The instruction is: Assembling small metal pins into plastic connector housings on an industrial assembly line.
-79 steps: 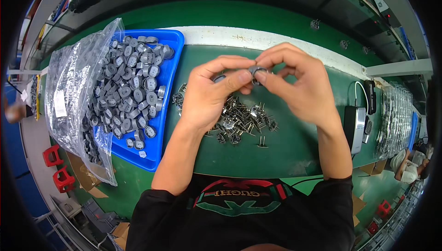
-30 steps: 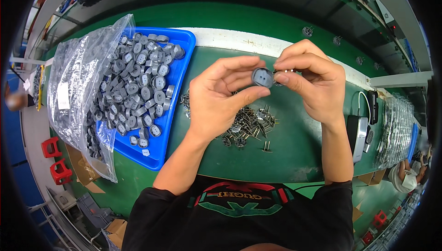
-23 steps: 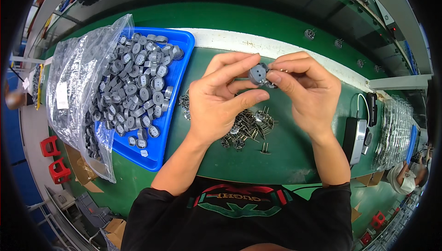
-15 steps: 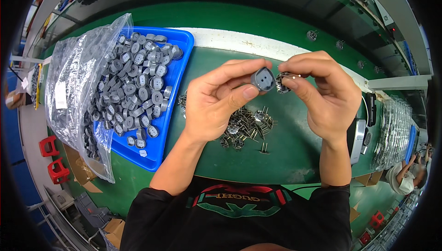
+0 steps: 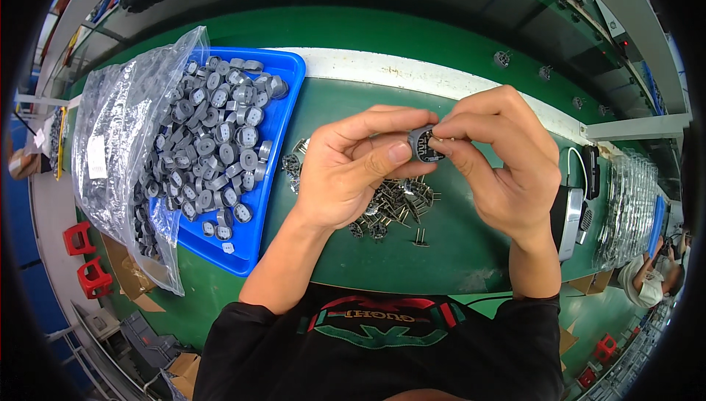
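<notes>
Right grip [image 5: 507,160] moved in, pinching pinned insert [image 5: 426,150]; left grip [image 5: 342,169] pinches grey cup [image 5: 415,137], axis sideways, opening seemingly rightward.

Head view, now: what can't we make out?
Head view:
Far side of the gray round housing: hidden by the left hand.
How deep the pinned insert sits: right hand partly covers it.
Part of the metal pin pile: behind the left hand.
Inside the clear plastic bag: obscured by glare, folds.
Person, far right: too small.
</notes>
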### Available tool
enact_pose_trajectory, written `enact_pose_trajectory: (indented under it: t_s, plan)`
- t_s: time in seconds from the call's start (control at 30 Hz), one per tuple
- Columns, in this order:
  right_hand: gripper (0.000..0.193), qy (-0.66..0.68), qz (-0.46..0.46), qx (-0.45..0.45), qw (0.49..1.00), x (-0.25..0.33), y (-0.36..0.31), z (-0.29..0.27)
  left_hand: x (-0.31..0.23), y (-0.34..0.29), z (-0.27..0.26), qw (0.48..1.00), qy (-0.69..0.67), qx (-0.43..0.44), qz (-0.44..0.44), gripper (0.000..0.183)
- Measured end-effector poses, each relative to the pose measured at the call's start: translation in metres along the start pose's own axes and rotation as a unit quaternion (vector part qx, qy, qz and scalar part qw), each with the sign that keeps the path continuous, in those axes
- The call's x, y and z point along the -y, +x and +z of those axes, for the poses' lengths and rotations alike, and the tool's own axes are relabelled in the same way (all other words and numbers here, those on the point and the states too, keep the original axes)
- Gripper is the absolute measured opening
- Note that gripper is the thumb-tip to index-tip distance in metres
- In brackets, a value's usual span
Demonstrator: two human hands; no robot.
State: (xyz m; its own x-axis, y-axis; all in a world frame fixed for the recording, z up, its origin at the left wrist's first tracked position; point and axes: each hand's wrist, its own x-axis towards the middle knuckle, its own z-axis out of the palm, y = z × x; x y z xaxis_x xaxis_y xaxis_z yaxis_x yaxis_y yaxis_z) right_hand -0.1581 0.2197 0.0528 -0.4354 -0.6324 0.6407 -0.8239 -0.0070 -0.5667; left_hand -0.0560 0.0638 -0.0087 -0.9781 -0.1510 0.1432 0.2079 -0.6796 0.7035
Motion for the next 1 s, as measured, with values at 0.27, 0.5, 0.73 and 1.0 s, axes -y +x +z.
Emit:
enact_pose_trajectory:
  t_s: [0.27,0.5,0.73,1.0]
  plan:
    - [0.016,0.006,0.060,-0.048,0.997,-0.002,-0.006,0.020,0.002,0.000,-0.007,0.998,-0.051,-0.026,-0.004,0.026]
    - [0.020,0.276,0.387,0.076,0.876,-0.038,-0.011,0.007,-0.011,0.016,-0.001,0.937,0.310,-0.155,-0.043,0.022]
    - [0.025,-0.239,0.219,0.008,0.946,-0.194,0.000,0.001,-0.095,0.030,-0.056,0.466,0.876,-0.110,0.051,0.031]
    - [0.029,-0.162,0.183,-0.022,0.969,-0.140,-0.026,-0.004,-0.097,0.032,-0.094,0.459,0.886,0.010,0.061,0.028]
